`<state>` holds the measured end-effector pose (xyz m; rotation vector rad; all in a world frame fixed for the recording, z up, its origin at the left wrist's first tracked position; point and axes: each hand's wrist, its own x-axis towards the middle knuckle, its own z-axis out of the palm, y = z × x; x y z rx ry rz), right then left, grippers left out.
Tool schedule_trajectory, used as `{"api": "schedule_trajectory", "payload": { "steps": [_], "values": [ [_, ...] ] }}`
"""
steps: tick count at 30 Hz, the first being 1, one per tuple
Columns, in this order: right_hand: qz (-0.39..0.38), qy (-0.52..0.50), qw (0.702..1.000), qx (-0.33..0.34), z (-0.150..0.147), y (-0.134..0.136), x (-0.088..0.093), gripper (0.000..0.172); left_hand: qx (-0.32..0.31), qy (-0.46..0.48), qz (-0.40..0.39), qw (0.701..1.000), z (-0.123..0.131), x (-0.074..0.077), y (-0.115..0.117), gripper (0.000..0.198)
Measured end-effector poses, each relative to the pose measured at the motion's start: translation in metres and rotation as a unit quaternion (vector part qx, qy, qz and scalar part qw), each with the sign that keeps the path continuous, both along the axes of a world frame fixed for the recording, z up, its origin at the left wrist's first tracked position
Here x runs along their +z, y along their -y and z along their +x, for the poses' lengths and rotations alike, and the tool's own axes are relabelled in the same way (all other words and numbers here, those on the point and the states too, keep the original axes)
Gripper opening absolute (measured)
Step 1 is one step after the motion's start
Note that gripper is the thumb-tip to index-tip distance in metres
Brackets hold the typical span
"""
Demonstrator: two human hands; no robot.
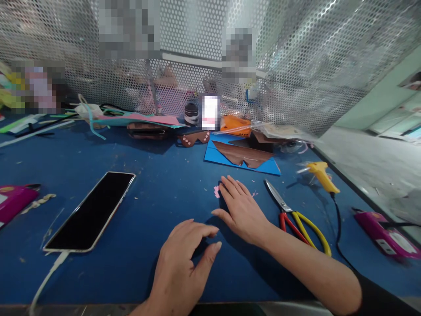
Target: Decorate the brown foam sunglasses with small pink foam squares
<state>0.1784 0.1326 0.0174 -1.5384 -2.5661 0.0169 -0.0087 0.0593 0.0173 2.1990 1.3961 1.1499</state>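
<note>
My right hand (241, 208) lies palm down over the blue table (144, 210), its fingers stretched out. By its fingertips are small pink paper scraps (216, 192), partly covered by the hand. Curved with thumb and fingers apart, my left hand (187, 259) holds nothing and is near the table's front edge. Scissors (287, 210) with one red and one yellow handle lie to the right of my right hand, blades partly open. Beyond my fingertips, a cut brown sheet (245, 154) rests on a blue sheet (210, 153).
At left lies a smartphone (92, 210) with a white cable (49, 276). A yellow glue gun (320, 175) and a magenta power strip (388, 232) are on the right. A brown mask-like piece (194, 138) and an orange item (235, 126) sit before the perforated metal screen (194, 26).
</note>
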Motion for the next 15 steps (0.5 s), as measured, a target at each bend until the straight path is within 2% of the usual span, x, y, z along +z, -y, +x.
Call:
{"api": "schedule_trajectory", "payload": {
  "steps": [4, 11, 15],
  "values": [
    [-0.001, -0.007, 1.000, 0.018, -0.004, 0.003, 0.001, 0.074, 0.004, 0.000, -0.006, 1.000, -0.001, -0.001, 0.000, 0.012],
    [0.014, -0.009, 1.000, 0.011, 0.015, 0.026, 0.010, 0.073, 0.004, 0.001, -0.001, 1.000, -0.001, 0.001, 0.000, 0.011],
    [0.003, 0.007, 0.999, 0.033, 0.011, 0.033, 0.007, 0.068, -0.007, -0.001, 0.003, 1.000, 0.000, -0.001, -0.001, 0.012]
  ]
}}
